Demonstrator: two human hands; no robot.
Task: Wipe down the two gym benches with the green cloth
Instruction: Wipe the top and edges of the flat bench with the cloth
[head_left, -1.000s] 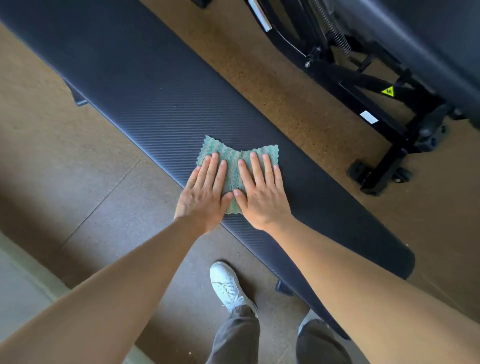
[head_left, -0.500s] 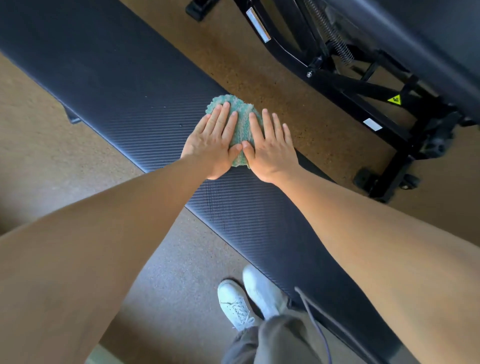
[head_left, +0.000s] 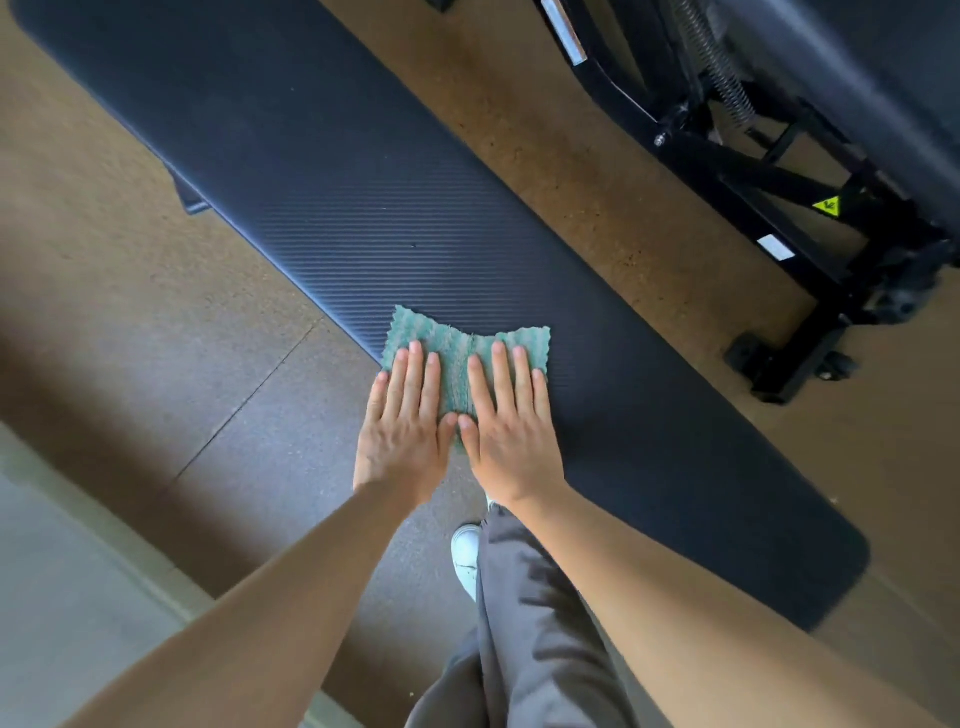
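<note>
Pressing down flat, the left hand (head_left: 402, 431) and right hand (head_left: 506, 431) lie side by side on the green ribbed fabric cloth (head_left: 462, 345). Their fingers are straight and spread, gripping nothing, and the thumbs are almost touching. The cloth lies on the long black ribbed vinyl bench pad (head_left: 363, 208), at its near edge, with the heel of the left hand past that edge.

Risks noted:
- The cloth could slip off the near edge onto the brown speckled floor (head_left: 130, 260), since only palm pressure secures it.
- The cloth is puckered between the hands. Pushing the hands together would bunch it and reduce contact.
- The far strip of the pad may go unwiped if strokes stay short.
- The second black padded bench (head_left: 857, 67), on its black steel frame (head_left: 753, 197), appears not yet attended to.

Containers: none in view.
</note>
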